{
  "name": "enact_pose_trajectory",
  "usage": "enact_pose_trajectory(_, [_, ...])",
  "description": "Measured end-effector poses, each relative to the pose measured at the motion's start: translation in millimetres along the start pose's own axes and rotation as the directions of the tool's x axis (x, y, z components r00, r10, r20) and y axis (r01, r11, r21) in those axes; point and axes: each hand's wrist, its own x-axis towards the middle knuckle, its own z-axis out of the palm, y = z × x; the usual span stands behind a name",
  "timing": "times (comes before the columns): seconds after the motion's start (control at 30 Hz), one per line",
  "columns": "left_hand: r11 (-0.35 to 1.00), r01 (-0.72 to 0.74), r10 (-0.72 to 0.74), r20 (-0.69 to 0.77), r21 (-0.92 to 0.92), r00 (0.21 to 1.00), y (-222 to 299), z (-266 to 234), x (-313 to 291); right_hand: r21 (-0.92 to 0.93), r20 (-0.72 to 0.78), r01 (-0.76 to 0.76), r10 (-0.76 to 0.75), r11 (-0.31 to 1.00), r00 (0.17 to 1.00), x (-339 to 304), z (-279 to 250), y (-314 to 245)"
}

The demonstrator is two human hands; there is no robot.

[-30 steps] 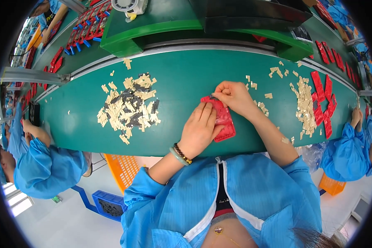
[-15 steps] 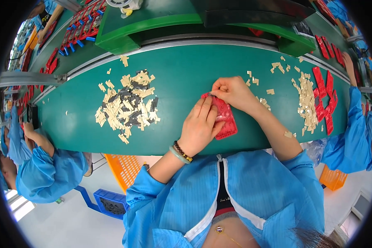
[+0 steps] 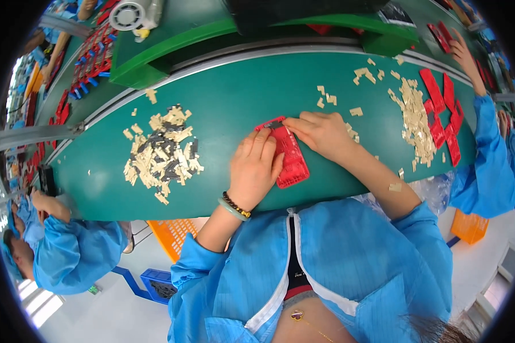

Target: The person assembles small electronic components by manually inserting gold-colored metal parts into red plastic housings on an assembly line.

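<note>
Below the near edge of the worktop (image 3: 326,186) sits an orange basket (image 3: 174,235). A red case (image 3: 293,164) lies inward from the middle of the near edge; the left hand (image 3: 253,163), with 2 bracelets (image 3: 233,210) at its wrist, is clamped over its left side. The right hand (image 3: 320,132) has its fingertips at the case's far end, beside a dark strip (image 3: 277,123); I cannot tell whether they grip it. A cream-and-dark pile (image 3: 160,157) spreads toward the left edge. Near the right edge, a cream pile (image 3: 416,120) lies beside red parts (image 3: 432,90). Beyond the far edge stands a green shelf (image 3: 177,52).
</note>
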Motion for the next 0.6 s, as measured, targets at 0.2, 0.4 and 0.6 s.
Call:
enact_pose_trajectory(0.2, [0.986,-0.049,0.043,0.043,0.161,0.998,9.9,19.8,11.6,0.108,0.031,0.044,-0.047,0.993,0.998,-48.3,-27.0,-22.1])
enact_pose_trajectory(0.4, [0.971,-0.007,0.021,-0.056,0.240,0.998,11.5,20.1,-2.7,0.099,0.184,0.164,-0.180,0.981,0.966,-69.3,-22.9,-55.9])
enact_pose_trajectory(0.6, [0.932,-0.098,0.099,0.017,0.350,0.995,10.9,23.7,13.8,0.157,0.166,0.150,-0.176,0.976,0.970,-58.8,-25.8,-41.8])
